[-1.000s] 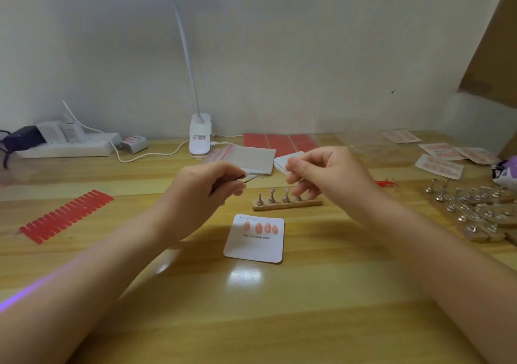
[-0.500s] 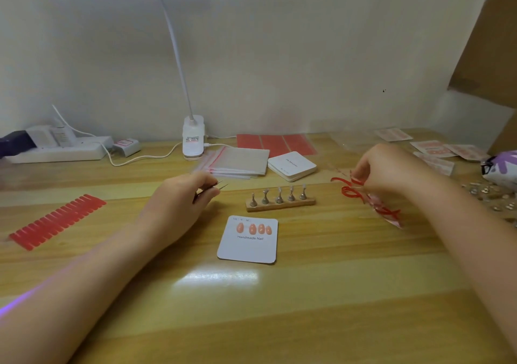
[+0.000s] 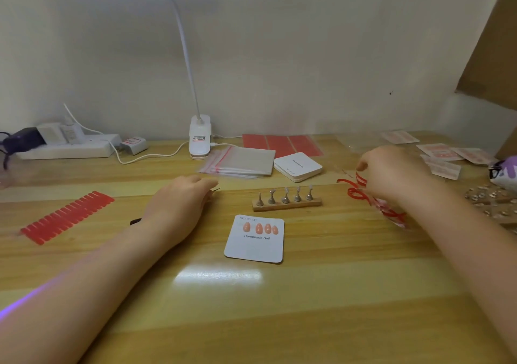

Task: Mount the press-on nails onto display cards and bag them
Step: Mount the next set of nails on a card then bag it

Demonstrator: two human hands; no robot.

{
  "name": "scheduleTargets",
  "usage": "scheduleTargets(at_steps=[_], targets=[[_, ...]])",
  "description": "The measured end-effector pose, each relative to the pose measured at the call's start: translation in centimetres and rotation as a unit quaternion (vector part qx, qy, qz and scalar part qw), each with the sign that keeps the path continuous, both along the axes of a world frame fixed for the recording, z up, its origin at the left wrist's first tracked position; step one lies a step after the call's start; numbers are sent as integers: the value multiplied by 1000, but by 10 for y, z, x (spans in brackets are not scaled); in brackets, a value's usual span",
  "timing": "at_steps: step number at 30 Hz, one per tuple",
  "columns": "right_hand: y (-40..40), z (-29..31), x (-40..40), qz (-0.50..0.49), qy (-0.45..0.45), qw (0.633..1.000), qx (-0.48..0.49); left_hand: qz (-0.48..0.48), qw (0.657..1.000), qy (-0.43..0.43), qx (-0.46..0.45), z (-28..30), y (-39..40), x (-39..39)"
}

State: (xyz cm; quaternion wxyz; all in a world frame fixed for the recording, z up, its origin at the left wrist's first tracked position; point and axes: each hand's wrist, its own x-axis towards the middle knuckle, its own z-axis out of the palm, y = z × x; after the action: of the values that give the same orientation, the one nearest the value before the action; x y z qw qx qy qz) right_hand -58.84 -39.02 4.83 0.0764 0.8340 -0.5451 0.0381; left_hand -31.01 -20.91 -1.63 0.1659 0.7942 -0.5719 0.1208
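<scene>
Red-edged bag (image 3: 389, 209) in right hand (image 3: 391, 173) grip; left hand (image 3: 179, 204) grips tweezers (image 3: 216, 190).

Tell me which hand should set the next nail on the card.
Left, I'd judge: the left hand holds the tweezers beside the display card; the right hand is busy at a red-striped bag.

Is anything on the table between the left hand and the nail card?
Nothing visible. The left hand, gripping tweezers, sits just left of the card with bare table between them. The wooden stand lies behind the card, out of that path.
</scene>
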Motion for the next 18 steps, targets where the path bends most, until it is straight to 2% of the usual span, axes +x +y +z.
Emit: scheduleTargets(at_steps=[3,6,9,11,13,15,18], targets=[[9,-3,12,83,-70,994,-24,-4,999,-26,22,-1,0,1],[35,-9,26,244,-175,954,2,39,996,-67,32,6,0,5],[64,-17,39,360,-203,908,71,213,968,-84,103,27,4,27],[77,-26,46,393,-191,895,93,347,913,-50,209,40,12,49],[85,-38,51,421,-173,889,54,414,865,21,281,42,24,69],[88,-48,53,435,-151,888,11,411,857,109,292,40,35,81],[90,-55,54,435,-145,888,3,404,851,172,287,34,43,92]])
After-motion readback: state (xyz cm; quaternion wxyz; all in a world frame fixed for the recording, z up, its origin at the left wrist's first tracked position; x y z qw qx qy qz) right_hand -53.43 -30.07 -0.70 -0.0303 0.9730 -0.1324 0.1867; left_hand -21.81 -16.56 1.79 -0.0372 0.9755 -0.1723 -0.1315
